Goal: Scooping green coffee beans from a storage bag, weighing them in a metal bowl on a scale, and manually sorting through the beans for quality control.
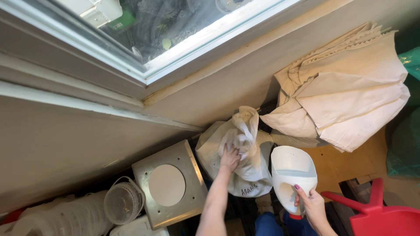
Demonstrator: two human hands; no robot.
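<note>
The left hand point(230, 158) closes its grip on the bunched neck of the white cloth sack point(238, 157) on the floor below the window point(175, 26), while the right hand point(311, 202) holds a white plastic scoop point(291, 175) just beside it, so opening the sack seems underway.

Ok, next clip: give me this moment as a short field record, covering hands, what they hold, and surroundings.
view: head camera, looking down
left hand: gripping the bunched top of a white sack
right hand: holding a white plastic scoop, open side up
nearby: square metal plate, clear plastic tub, folded cream cloth, red plastic chair
above: window
</note>
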